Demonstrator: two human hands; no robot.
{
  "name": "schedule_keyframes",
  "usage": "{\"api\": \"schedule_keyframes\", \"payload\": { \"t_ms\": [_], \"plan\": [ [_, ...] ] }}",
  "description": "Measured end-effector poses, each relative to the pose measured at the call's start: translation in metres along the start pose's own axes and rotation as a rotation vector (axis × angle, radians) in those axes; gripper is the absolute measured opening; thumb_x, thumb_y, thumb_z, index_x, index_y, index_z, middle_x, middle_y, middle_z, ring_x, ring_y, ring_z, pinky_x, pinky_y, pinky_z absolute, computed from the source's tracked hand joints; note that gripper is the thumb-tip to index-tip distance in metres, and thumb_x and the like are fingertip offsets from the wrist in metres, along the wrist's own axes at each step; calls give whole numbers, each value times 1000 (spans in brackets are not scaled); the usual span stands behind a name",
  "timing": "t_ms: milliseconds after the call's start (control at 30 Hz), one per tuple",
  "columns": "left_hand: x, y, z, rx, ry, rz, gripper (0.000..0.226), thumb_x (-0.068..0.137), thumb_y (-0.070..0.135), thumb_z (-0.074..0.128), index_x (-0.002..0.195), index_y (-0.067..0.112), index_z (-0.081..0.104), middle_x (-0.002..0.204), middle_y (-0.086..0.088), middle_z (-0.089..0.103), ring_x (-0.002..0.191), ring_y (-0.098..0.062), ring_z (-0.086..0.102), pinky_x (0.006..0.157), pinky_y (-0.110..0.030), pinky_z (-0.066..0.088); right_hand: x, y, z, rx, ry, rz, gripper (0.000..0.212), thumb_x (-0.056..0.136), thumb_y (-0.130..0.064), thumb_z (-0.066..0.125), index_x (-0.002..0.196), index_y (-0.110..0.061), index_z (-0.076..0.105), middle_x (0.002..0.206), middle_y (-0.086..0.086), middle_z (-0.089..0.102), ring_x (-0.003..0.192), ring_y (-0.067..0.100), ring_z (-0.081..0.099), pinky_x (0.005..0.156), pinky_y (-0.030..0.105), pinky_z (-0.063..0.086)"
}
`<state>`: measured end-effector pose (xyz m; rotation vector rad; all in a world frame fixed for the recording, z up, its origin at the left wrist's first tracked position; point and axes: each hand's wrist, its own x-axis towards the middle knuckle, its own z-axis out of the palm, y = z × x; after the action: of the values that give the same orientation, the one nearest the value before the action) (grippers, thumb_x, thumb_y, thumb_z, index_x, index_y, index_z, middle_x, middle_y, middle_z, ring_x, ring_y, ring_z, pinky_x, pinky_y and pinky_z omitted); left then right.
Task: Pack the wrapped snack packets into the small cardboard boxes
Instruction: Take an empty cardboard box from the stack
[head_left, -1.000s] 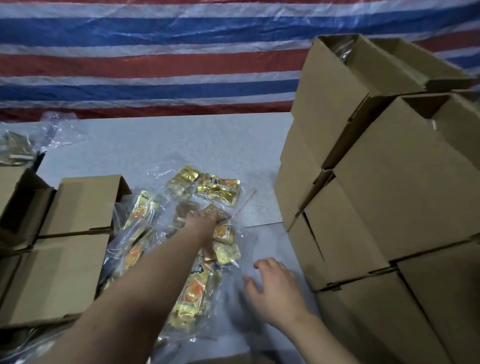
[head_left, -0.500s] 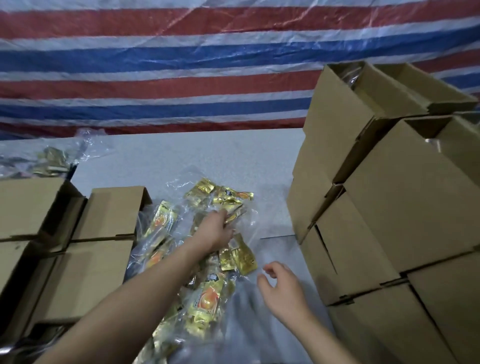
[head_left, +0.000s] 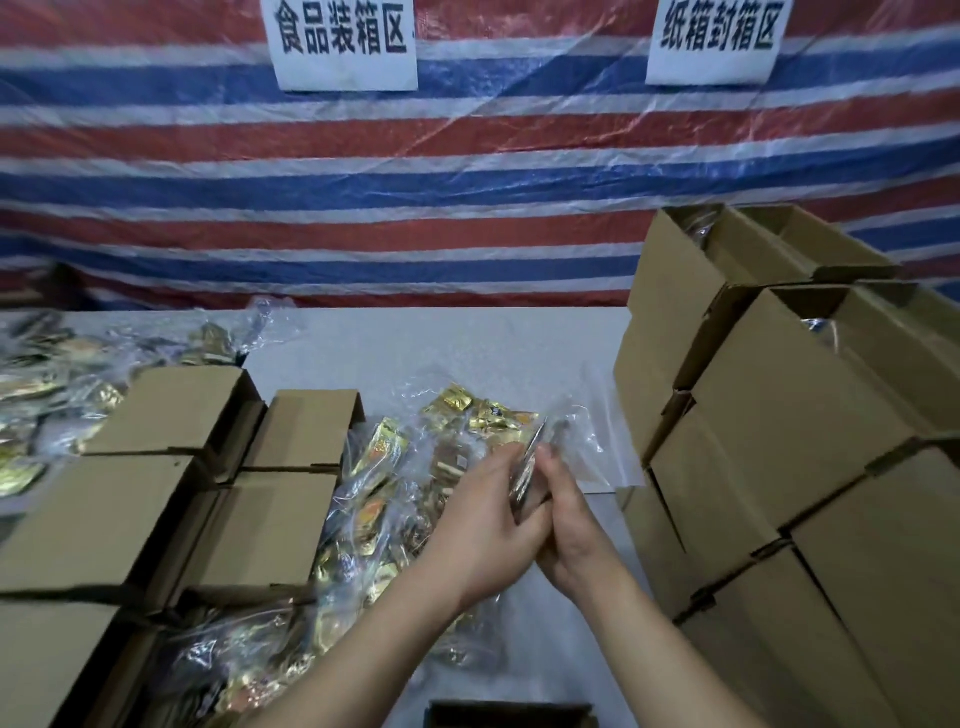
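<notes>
Head view: both hands, left (head_left: 480, 525) and right (head_left: 569, 525), press a thin snack packet (head_left: 527, 470) between them above the bench (head_left: 467, 343). Stacked cardboard boxes (head_left: 779, 415) show shiny wrappers inside.

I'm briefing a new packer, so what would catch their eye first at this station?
Centre stage, the left hand and right hand together grip a bagged snack packet above the pile of gold packets. A tall stack of cardboard boxes fills the right side. Behind hangs a striped tarp with two paper signs.
</notes>
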<state>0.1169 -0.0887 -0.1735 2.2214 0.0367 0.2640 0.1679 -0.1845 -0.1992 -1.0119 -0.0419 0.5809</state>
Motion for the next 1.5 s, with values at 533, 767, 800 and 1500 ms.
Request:
{"api": "schedule_keyframes", "payload": {
  "t_ms": [533,767,800,1500],
  "plan": [
    [-78,-7,16,163,-57,96,61,97,56,20,148,28,36,146,20,34,140,4,21,120,-25,11,-67,-9,-19,-205,3,156,24,78,-35,72,85,-12,77,85,10,69,83,22,67,72,32,55],
    [-137,-81,5,-24,55,-287,33,101,42,46,131,31,53,130,9,57,112,5,52,92,-15,44,-114,-8,-41,-938,-296,-43,26,81,-38,80,95,-30,59,72,-23,67,66,-5,64,63,16,50],
    [-147,-96,10,-5,-60,-360,40,100,43,47,137,28,49,137,5,54,116,-1,51,95,-17,43,-118,-5,-41,-1040,-352,-66,26,85,-27,79,97,-33,57,74,-26,65,65,-7,62,63,12,46],
    [-206,-171,78,-137,-278,-458,35,102,48,33,127,29,49,133,8,52,128,-5,44,113,-29,31,-81,185,-75,-2085,-561,670,64,87,-18,69,142,-15,39,143,12,49,130,35,49,105,46,43]
  ]
}}
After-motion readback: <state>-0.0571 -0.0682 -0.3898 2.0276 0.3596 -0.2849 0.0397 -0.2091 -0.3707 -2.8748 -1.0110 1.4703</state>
